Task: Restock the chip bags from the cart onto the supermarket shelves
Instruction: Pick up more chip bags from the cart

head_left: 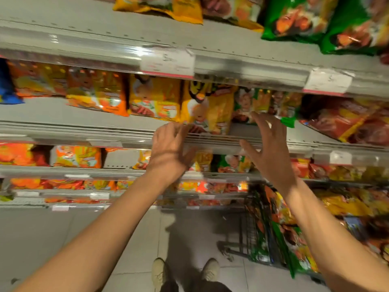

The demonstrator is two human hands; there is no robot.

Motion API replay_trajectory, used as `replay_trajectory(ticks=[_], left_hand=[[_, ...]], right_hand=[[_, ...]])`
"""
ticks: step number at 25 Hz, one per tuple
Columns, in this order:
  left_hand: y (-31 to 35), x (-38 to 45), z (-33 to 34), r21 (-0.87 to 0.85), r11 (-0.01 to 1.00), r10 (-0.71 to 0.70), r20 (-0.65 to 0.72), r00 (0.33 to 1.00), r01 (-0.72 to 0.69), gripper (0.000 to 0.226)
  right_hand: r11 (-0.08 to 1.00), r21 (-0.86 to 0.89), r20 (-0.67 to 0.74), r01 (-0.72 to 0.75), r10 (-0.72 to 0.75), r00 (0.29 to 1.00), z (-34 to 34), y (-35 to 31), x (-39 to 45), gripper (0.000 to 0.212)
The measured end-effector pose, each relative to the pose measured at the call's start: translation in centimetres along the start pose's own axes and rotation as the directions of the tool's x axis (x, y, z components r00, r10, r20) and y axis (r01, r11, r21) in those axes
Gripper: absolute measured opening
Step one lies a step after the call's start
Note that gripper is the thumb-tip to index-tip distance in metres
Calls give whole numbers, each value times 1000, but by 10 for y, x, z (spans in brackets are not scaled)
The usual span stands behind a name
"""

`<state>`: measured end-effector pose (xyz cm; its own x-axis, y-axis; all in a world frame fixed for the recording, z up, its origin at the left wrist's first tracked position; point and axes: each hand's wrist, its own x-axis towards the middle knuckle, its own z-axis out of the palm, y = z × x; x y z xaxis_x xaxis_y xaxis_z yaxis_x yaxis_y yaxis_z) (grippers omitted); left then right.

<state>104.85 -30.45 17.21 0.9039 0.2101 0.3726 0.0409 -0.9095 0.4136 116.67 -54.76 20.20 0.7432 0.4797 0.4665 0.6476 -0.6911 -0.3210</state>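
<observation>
Two bare hands reach up to the shelf front edge (221, 142) at mid-frame. Left hand (168, 150): fingers curled loosely toward the lower edge of a yellow chip bag (207, 110); blur hides whether the fingertips touch or pinch it. Right hand (271, 148): fingers straight and spread, thumb out toward 9 o'clock, holding nothing; its fingertips lie over the lower edge of a green chip bag (250, 104), and contact cannot be told.

Yellow chip bag: on the shelf, at 12 o'clock from the left hand and 10 o'clock from the right hand, between the two. Long axis runs roughly 12 to 6 o'clock in the frame, printed face outward, lower edge overhanging the shelf lip.

Wire cart (252, 234): at 5 o'clock, holding mixed chip bags in green, orange and yellow, packed on edge.

Shelves: yellow and orange bags at 9 o'clock of the yellow chip bag; red bags (345, 121) at 3 o'clock; large green bags (315, 17) on the shelf above at 1 o'clock. White price labels (167, 63) on the shelf rails.

Floor: two pale shoes (160, 272) at 6 o'clock.
</observation>
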Motion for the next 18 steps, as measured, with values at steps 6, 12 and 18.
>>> replay_trajectory(ticks=[6,12,18], left_hand=[[127,-4,78,-217,922,351,125,928,-319,42],[235,-2,191,-312,895,433,446,783,-317,43],[322,11,295,-241,945,327,672,664,-221,41]], right_hand=[[957,27,110,-288,283,953,-17,69,-155,58],[802,4,295,-598,571,767,-31,149,-286,61],[626,92,282,-774,729,624,-72,244,-353,55]])
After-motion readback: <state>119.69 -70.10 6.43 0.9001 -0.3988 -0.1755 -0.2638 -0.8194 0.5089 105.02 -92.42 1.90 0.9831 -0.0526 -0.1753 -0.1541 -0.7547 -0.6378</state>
